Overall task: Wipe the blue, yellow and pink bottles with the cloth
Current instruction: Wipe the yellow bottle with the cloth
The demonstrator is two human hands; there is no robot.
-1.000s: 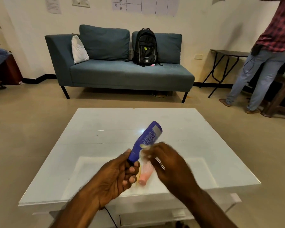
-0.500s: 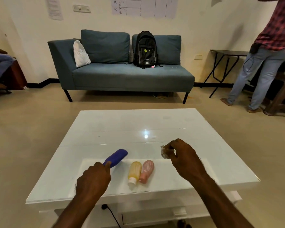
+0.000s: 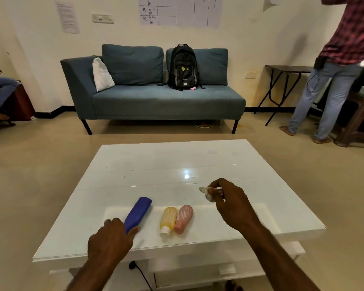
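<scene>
Blue bottle (image 3: 138, 214) lies on white table (image 3: 156, 164), near end hidden under left hand (image 3: 109, 241), fingers curled at it; grip unclear. Yellow bottle (image 3: 168, 219) and pink bottle (image 3: 183, 218) touch, just right. Right hand (image 3: 231, 203), raised, pinches crumpled cloth (image 3: 207, 193), mostly hidden.

Bare forearms (image 3: 267, 248), no sleeves

white table (image 3: 198, 160) – blue bottle (image 3: 138, 213), yellow bottle (image 3: 168, 219), pink bottle (image 3: 183, 217) lying flat
</scene>
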